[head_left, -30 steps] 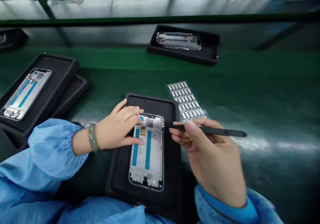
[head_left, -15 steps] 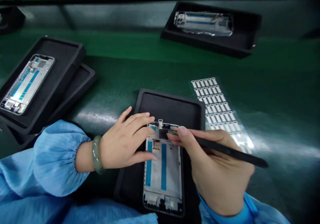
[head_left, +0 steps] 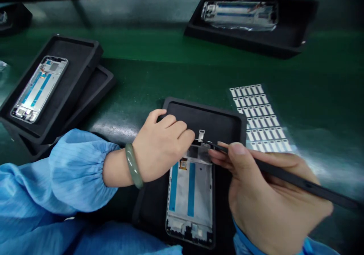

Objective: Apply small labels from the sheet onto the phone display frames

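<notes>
A white phone frame (head_left: 190, 194) with two blue strips lies in a black tray (head_left: 216, 120) in front of me. My left hand (head_left: 163, 148), with a green bangle on the wrist, is curled with its fingertips pressed on the frame's top left corner. My right hand (head_left: 270, 198) is closed round a thin black tool (head_left: 298, 181), whose tip touches the top edge of the frame. A small pale tab (head_left: 201, 134) sticks up just beyond the frame's top, close to the tool tip.
A sheet of several small white stickers (head_left: 260, 112) lies right of the tray. Stacked black trays (head_left: 76, 92) at left carry another phone frame (head_left: 40, 88). A further tray (head_left: 287, 38) with a frame (head_left: 240, 15) sits at the back right on the green belt (head_left: 159, 73).
My left fingers have curled from lying flat into a pinch at the frame's top corner. The tool tip has stayed at the top edge. The small pale tab now stands above the frame.
</notes>
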Action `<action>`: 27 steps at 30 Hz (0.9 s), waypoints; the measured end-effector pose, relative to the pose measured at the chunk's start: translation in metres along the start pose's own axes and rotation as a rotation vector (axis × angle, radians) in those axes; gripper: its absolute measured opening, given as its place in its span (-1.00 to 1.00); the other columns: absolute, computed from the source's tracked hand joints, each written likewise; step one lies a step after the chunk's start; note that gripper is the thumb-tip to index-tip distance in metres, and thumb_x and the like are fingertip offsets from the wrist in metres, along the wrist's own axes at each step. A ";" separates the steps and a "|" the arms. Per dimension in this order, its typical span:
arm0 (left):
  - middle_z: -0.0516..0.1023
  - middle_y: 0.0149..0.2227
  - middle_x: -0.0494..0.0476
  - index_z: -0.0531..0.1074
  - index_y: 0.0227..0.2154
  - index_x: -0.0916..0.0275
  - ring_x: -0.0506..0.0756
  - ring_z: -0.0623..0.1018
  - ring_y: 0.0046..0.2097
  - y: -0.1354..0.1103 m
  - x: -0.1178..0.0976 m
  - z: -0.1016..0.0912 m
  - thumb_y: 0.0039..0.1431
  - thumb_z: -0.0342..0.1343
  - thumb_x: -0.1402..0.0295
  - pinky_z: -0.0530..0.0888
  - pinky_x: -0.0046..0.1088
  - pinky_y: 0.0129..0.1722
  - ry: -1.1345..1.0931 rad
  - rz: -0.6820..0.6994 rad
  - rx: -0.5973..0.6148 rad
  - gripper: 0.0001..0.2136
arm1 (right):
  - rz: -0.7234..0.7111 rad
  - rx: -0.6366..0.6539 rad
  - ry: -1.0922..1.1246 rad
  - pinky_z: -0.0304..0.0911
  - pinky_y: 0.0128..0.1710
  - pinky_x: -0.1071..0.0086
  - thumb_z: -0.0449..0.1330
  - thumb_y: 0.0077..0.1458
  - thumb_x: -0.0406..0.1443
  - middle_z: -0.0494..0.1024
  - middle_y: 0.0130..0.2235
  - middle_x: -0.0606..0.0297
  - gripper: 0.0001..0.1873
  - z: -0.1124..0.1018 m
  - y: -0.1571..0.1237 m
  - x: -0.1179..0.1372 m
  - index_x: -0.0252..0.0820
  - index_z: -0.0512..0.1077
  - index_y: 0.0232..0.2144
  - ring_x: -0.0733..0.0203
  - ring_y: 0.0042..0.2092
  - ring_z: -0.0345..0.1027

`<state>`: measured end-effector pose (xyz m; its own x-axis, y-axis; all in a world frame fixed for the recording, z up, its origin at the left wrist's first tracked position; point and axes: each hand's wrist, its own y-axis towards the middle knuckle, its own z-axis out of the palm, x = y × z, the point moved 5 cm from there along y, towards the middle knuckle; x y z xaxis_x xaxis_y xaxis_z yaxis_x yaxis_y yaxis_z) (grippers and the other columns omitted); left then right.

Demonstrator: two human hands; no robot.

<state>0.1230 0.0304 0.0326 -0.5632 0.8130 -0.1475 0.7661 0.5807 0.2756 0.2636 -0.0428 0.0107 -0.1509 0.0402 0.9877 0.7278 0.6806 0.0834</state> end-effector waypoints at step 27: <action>0.51 -0.38 -0.04 0.44 -0.46 0.22 0.01 0.45 -0.29 -0.005 0.019 -0.011 0.15 0.08 0.45 0.28 -0.29 -0.12 -0.629 -0.272 0.117 -0.89 | -0.018 0.286 0.049 0.56 -0.41 0.37 0.40 -0.08 -0.34 0.63 -0.39 0.36 -0.84 0.006 -0.002 0.003 -0.14 0.48 -0.42 0.20 -0.44 0.57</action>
<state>0.1049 0.0421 0.0384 -0.4808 0.4874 -0.7289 0.6711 0.7396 0.0519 0.2582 -0.0397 0.0131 -0.1249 -0.0045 0.9922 0.5064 0.8597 0.0677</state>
